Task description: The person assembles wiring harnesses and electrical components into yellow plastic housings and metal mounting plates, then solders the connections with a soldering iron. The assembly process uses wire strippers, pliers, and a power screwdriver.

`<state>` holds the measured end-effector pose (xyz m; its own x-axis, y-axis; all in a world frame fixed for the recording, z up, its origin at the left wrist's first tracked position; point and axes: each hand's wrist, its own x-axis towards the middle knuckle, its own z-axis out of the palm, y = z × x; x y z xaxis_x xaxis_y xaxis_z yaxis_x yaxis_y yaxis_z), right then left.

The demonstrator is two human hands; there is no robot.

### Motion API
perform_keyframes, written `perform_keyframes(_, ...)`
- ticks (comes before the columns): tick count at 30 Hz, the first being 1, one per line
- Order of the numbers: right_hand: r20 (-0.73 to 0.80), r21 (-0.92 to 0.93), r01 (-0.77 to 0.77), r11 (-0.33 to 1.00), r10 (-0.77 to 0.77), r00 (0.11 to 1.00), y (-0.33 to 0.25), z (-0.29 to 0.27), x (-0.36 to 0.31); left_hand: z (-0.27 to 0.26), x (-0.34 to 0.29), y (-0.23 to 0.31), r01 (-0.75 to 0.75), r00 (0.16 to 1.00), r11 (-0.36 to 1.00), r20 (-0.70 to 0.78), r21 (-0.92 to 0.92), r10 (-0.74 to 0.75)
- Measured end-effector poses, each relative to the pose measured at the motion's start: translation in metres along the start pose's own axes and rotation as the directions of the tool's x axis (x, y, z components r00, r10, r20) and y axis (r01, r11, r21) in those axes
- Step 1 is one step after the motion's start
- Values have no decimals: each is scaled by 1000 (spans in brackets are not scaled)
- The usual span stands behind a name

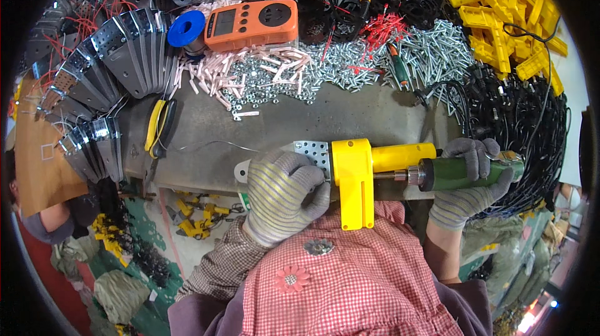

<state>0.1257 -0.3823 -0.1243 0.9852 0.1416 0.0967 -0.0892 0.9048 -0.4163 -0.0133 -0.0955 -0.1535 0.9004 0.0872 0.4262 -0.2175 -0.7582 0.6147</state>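
Yellow housing (353, 176) just right of centre, between two gloved hands.
Left hand (284, 192) curls around its metal plate (320, 152); right hand (472, 176) wraps a green driver (447, 174). Grey worktop (206, 111) behind, green floor (139, 226) lower left; screws (431, 55) heaped upper right.

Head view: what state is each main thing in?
Left hand, gripping metal plate
Right hand, gripping green driver
Green driver, bit toward yellow housing, running unclear
Orange meter, face up
Pliers, lying down, jaw opening unclear
Blue spool, beside meter
Small screwdriver, lying on screws
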Motion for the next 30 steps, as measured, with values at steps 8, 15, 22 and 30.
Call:
perform_keyframes(8, -11, 26, -1, 1000, 1, 1000, 2, -2, -2, -9, 3, 0, 71, 992, 997, 104, -29, -67)
perform_keyframes(15, -26, 15, -4, 1000, 5, 1000, 3, -1, -5, -9, 1, -4, 36, 988, 997, 153, -74, -25)
perform_keyframes(22, -53, -4, 20, 1000, -20, 998, 7, 3, -3, -9, 0, -8, -43, 986, 997, 158, -70, 54)
perform_keyframes(30, -46, 102, 48, 994, -44, 998, 7, 3, -4, -1, 1, -10, -192, 972, 980, 123, -60, 198)
